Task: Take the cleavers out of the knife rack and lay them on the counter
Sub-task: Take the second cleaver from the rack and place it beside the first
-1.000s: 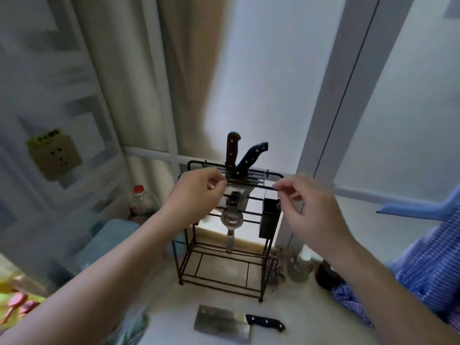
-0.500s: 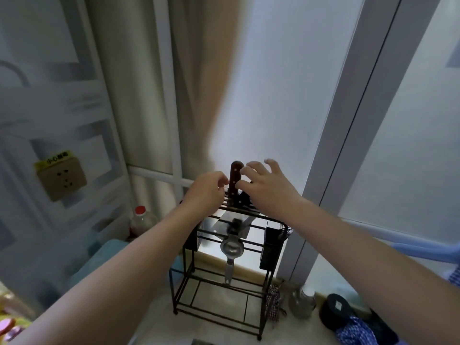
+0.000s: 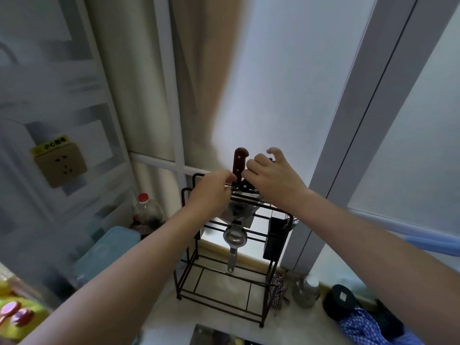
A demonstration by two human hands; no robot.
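Left hand [image 3: 211, 192] steadies the rack [image 3: 261, 245]; right hand [image 3: 271, 175], grip spread, nears the brown-handled cleaver [image 3: 239, 163]. Next: close and lift straight up.

the knife rack [image 3: 225, 277] stands on the counter [image 3: 171, 327] before the window [image 3: 286, 70], with two cleaver handles [image 3: 239, 163] sticking up from its top and a strainer [image 3: 234, 239] hanging inside it. the left hand [image 3: 211, 192] rests at the rack's top just left of the handles and the right hand [image 3: 272, 180] just right of them, over the second handle. a bottle [image 3: 146, 212] stands left of the rack, a wall socket [image 3: 61, 164] further left, and a jar [image 3: 306, 291] right of the rack's foot.
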